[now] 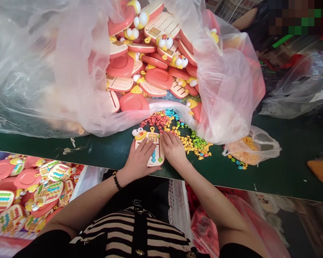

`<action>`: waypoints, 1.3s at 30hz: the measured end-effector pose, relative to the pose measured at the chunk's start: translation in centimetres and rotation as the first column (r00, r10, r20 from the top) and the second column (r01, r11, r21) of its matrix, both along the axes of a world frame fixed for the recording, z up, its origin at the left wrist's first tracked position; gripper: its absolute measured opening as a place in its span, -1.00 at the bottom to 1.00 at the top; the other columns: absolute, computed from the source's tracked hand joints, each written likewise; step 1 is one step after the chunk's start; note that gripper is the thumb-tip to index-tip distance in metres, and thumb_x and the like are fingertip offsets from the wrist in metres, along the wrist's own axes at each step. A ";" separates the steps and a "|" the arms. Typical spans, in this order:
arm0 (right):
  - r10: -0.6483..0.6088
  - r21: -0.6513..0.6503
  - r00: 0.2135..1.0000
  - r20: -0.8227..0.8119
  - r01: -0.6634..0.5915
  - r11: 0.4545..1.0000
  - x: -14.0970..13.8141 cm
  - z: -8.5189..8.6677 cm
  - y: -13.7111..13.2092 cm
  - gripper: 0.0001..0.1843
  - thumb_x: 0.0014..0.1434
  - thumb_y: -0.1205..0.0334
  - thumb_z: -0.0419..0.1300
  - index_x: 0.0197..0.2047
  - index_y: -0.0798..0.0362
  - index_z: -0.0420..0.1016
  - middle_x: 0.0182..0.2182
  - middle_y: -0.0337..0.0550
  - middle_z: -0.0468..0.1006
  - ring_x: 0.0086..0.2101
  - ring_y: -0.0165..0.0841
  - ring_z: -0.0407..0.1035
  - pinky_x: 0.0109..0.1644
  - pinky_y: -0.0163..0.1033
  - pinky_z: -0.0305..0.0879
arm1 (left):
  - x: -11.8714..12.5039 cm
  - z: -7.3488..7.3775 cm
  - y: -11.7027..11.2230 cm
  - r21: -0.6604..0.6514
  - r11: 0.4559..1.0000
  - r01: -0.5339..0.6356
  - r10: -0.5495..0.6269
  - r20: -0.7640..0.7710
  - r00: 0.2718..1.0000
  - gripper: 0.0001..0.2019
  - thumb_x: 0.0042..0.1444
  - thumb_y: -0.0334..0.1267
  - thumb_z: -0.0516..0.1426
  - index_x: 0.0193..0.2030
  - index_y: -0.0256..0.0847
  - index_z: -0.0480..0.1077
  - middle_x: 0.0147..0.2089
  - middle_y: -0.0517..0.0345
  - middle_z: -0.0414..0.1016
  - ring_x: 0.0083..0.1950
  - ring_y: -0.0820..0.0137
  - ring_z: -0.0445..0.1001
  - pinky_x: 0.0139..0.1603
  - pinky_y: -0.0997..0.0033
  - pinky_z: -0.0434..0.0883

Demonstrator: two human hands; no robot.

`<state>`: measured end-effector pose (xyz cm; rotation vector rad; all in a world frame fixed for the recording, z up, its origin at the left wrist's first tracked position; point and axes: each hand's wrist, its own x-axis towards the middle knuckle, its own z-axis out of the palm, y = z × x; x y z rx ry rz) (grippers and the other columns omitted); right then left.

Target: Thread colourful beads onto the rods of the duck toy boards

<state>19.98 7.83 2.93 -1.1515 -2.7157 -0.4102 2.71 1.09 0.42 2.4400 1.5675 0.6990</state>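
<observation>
A duck-faced toy counting board [150, 163] lies face up on the dark green table, its cream front slotted and its eyes at the upper left. Blue beads [153, 155] and green beads sit in its slots. My left hand [140, 157] holds the board from the left, fingers across its front and thumb along the lower edge. My right hand [174, 150] is at the board's right edge with its fingers bent together; whatever they pinch is hidden. Just beyond lie loose red beads [157, 120], yellow beads [188, 144], green beads [199, 141] and blue beads [172, 114].
A large clear plastic bag [78, 68] full of red-backed boards [134, 103] spreads across the back. On the right is a small bag of yellow beads [243, 148]. Below left, a bin holds bead-filled boards [48, 191]. Part of another person's arm [244, 19] shows at upper right.
</observation>
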 end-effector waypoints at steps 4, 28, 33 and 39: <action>0.070 0.026 0.996 0.062 -0.072 0.997 -0.4 -0.2 -0.2 -0.54 0.29 0.47 -0.14 0.18 0.40 0.34 0.02 0.30 0.47 0.07 -0.02 0.31 0.02 0.03 0.32 | 0.1 0.0 -0.1 0.016 1.000 -0.008 0.008 0.004 1.000 -0.29 0.05 0.18 0.17 0.23 -0.26 0.27 0.28 -0.15 0.32 0.35 -0.02 0.17 0.36 -0.20 -0.04; -0.442 -0.306 0.856 -0.270 0.359 0.882 6.1 1.0 8.0 -0.84 0.10 0.37 0.18 -0.26 0.10 0.59 -0.27 0.01 0.61 -0.22 -0.10 0.47 -0.08 0.00 0.41 | -0.1 0.2 -0.3 0.024 1.000 0.000 0.001 -0.007 1.000 -0.27 0.07 0.19 0.15 0.25 -0.28 0.24 0.29 -0.16 0.31 0.35 -0.01 0.17 0.34 -0.19 -0.03; -0.207 -0.282 0.817 -0.539 0.057 0.958 2.5 0.1 4.3 -0.81 0.23 0.22 0.14 -0.18 -0.01 0.60 -0.20 -0.08 0.62 -0.20 -0.23 0.50 -0.08 -0.11 0.45 | 0.0 0.0 -0.1 0.011 1.000 0.003 -0.002 -0.015 1.000 -0.24 0.05 0.20 0.16 0.26 -0.28 0.24 0.28 -0.18 0.31 0.36 -0.03 0.15 0.33 -0.21 -0.01; -0.063 -0.283 0.859 -0.508 -0.097 0.954 0.3 -1.0 0.8 -0.73 0.24 0.33 0.08 -0.10 -0.01 0.59 -0.08 -0.06 0.61 -0.07 -0.20 0.49 0.01 -0.03 0.41 | 0.1 0.1 0.0 0.018 1.000 0.000 0.000 -0.006 1.000 -0.26 0.06 0.19 0.16 0.25 -0.28 0.25 0.29 -0.17 0.30 0.36 -0.02 0.16 0.35 -0.20 -0.07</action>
